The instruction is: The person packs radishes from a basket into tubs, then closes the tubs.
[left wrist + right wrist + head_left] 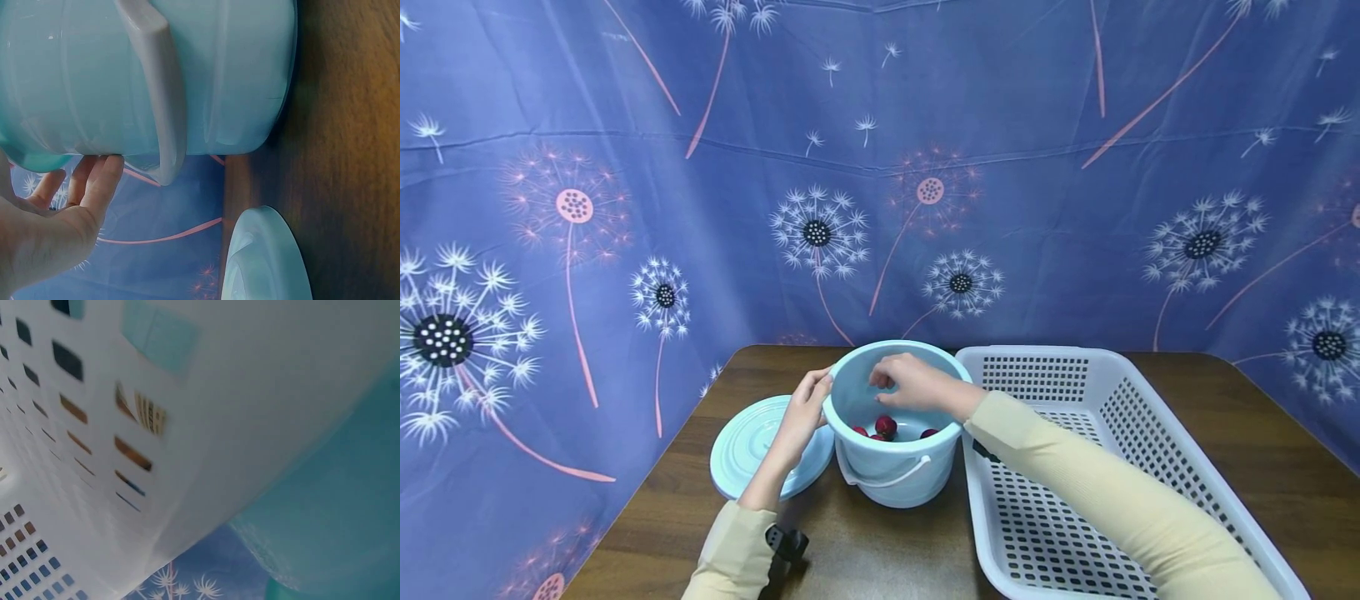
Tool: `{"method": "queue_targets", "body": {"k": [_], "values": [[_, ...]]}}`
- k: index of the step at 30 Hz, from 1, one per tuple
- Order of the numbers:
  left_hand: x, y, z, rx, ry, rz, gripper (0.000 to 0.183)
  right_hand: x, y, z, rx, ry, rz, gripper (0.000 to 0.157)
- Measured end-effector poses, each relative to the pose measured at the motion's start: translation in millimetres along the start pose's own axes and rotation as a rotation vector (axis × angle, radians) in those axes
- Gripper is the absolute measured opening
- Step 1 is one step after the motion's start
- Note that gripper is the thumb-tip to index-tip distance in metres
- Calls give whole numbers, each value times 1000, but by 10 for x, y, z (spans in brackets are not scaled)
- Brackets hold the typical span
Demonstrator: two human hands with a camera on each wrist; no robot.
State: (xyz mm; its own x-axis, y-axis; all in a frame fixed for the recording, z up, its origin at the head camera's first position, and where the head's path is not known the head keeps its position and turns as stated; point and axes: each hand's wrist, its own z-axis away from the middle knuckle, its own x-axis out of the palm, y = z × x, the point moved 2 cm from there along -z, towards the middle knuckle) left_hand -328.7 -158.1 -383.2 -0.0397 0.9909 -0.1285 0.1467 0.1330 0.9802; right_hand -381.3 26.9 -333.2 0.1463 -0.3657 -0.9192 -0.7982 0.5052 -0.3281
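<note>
A light blue bucket (887,483) with a white handle (164,87) stands upright on the table. Several small, round, dark red fruits (886,427) lie at its bottom. Over the bucket's mouth, my right hand (917,385) reaches in from the right, fingers bent loosely and thumb apart, with nothing visible between them. My left hand (802,410) steadies the bucket from the left side. In the left wrist view, its extended fingers (103,178) touch the outer wall just below the rim. The right wrist view shows no hand.
A white perforated basket (1195,442) sits close against the bucket's right side, below my right forearm. The round light blue lid (737,442) lies on the wooden table (655,517) to the left. Behind hangs a blue dandelion-print cloth (1037,208).
</note>
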Motion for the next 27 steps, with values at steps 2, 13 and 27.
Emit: {"method": "queue_targets", "body": {"k": [2,13,27], "values": [[1,2,5,-1,1,-1,45,-5,-5,7,0,-1,-4,20],[-5,1,2,-2,3,-7,46,-53,-3,18,29,36,-34,23],[-15,67,39,-67,-51,53,47,-312,-110,204,122,193,-49,29]]}}
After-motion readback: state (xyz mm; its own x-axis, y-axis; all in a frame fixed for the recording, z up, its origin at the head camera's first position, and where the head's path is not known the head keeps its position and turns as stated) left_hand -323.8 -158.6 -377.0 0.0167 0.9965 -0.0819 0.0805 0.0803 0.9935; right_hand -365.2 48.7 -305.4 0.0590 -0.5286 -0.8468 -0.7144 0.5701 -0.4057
